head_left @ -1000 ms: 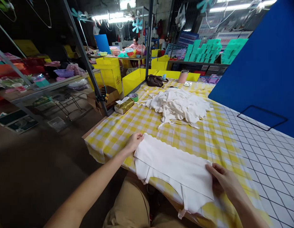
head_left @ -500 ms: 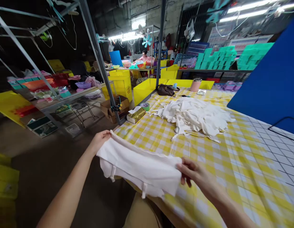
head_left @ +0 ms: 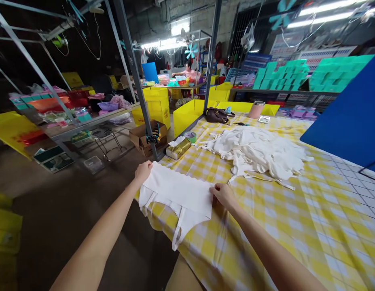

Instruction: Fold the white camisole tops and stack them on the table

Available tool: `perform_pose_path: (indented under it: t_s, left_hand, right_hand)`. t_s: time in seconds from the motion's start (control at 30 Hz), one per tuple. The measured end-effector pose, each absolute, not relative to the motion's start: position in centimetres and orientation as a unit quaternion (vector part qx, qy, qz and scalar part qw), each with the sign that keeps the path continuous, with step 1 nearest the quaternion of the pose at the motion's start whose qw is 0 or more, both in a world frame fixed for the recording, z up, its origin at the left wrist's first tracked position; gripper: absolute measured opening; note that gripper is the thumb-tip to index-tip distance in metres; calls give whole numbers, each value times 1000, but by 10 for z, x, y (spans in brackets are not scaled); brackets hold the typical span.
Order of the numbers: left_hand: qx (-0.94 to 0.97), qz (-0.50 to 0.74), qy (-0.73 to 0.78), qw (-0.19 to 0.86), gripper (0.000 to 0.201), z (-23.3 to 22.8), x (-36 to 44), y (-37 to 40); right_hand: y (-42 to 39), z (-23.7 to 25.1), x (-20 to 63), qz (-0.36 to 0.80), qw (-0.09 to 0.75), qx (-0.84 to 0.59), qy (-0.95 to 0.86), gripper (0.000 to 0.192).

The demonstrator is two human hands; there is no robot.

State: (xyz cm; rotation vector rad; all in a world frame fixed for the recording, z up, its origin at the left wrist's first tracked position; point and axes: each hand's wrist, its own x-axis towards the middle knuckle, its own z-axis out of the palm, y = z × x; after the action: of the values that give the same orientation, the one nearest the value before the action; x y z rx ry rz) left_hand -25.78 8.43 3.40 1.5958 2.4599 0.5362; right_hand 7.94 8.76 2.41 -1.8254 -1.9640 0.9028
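Both hands are on 1 white garment [head_left: 178,194] laid at the near corner of the table, on the yellow checked tablecloth [head_left: 266,218]. The left hand [head_left: 144,171] pinches the garment's far-left corner, fingers curled over the edge. The right hand [head_left: 223,194] holds the right edge, fingers closed on the cloth with the thumb on top.

Change noted: half a second ago the garment hung in the air between the hands, off the table edge and sagging; 1 second ago it lay flat, further right along the cloth. It now lies flat again, pulled taut from side to side, with its lower part and 1 strap drooping over the table edge. Judgement — the piece has been lifted, turned or shaken out and set down afresh, so smoothing or folding is at an early stage.

Surroundings: a loose pile of white garments [head_left: 257,151] sits well apart, further up the table. Beyond it stand a brown bag [head_left: 217,116] and a pink tumbler [head_left: 256,110]. A gold tissue box [head_left: 178,148] rests at the left edge, a roll of tape [head_left: 191,136] just behind it. A blue board [head_left: 351,117] leans at the right. Another person sits at a distant table — not involved.
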Motion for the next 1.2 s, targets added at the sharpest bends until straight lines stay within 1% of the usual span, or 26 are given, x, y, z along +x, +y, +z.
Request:
perform_pose_path:
  t_s: [0.3, 0.4, 0.5, 0.6, 0.67, 0.77, 0.83, 0.97, 1.07, 1.2]
  left_hand:
    - [575, 109, 810, 34, 28, 22, -248, 86]
    - [585, 89, 805, -38, 29, 24, -242, 82]
    - [603, 91, 782, -129, 32, 30, -227, 75]
    - [657, 113, 731, -147, 37, 32, -202, 68]
    - [695, 133, 693, -141, 39, 29, -181, 63]
    - [744, 170, 635, -122, 41, 17, -149, 57]
    - [777, 191, 590, -104, 42, 6, -128, 52]
    - [830, 207, 513, -77, 43, -8, -91, 38]
    - [855, 199, 475, -66, 44, -12, -70, 26]
    - [871, 193, 446, -69, 49, -18, -51, 17]
  right_hand:
    - [86, 27, 73, 174, 119, -667, -714, 19]
    - [76, 23, 73, 144, 128, -659, -727, 25]
    - [60, 19, 77, 90, 165, -576, -795, 34]
    - [44, 14, 85, 64, 173, -451, -873, 33]
    - [39, 10, 92, 80, 160, -426, -887, 34]
    - [50, 9, 109, 93, 178, -465, -862, 38]
    - [70, 12, 128, 79, 226, -525, -817, 40]
    - [123, 30, 180, 11, 324, -662, -676, 43]
    - [160, 47, 215, -17, 351, -719, -599, 44]
    - [200, 68, 236, -10, 359, -733, -577, 43]
